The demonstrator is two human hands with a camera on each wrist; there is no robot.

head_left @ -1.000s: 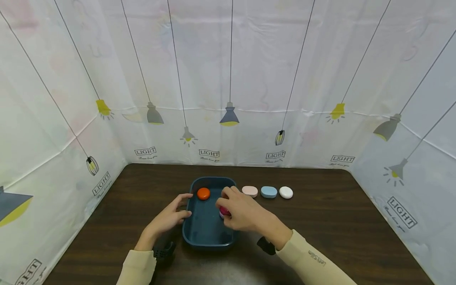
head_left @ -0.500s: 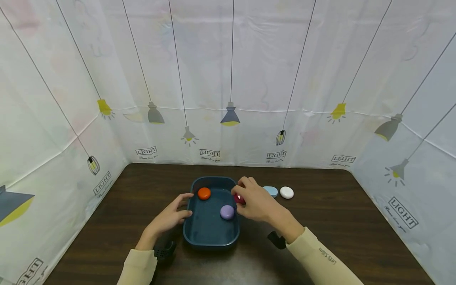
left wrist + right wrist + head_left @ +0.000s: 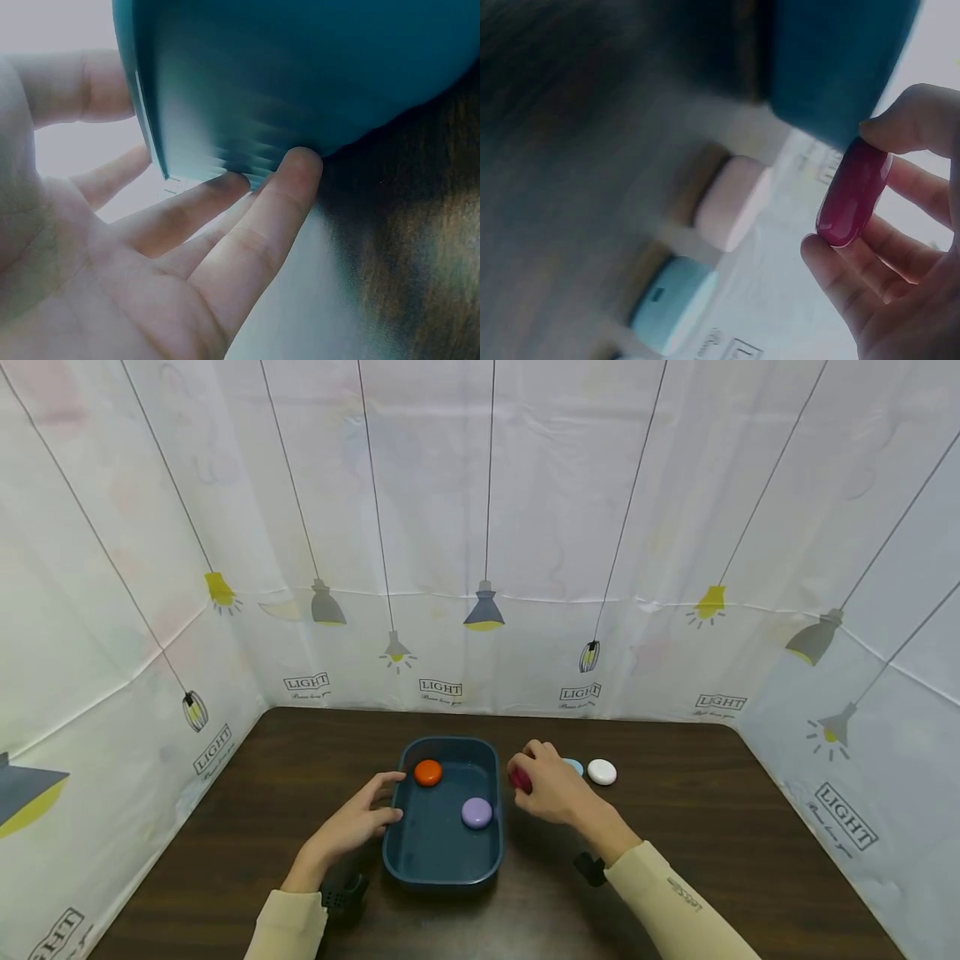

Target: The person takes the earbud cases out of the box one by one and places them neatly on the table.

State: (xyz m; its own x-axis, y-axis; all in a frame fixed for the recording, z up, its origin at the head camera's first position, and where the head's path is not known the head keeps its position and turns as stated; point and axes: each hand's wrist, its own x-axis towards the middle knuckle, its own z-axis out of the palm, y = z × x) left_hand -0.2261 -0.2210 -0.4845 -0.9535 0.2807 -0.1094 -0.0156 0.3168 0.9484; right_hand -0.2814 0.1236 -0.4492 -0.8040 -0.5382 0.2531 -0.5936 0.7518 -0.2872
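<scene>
My right hand (image 3: pixel 555 787) pinches a glossy magenta rounded piece (image 3: pixel 855 193) between thumb and fingers, held just right of a dark blue rectangular bin (image 3: pixel 442 878). Inside the bin are an orange disc (image 3: pixel 428 772) at the far left and a lilac disc (image 3: pixel 477 812) near the right wall. Extended fingers of my left hand (image 3: pixel 348 827) touch the bin's outer left wall; the left wrist view shows the fingertips (image 3: pixel 300 161) against it. The right wrist view shows a pale pink oval piece (image 3: pixel 731 202), which my right hand hides in the head view.
A light blue oval piece (image 3: pixel 675 307) with a small dark mark sits beside the pink one, partly hidden in the head view. Right of it lies a white disc (image 3: pixel 602 772). A lamp-patterned curtain (image 3: pixel 555 527) borders the dark wooden table (image 3: pixel 675 827).
My right hand has lifted the magenta piece from the lilac disc and carried it right, over the bin's wall. The lilac disc is now uncovered. My left hand stays at the bin.
</scene>
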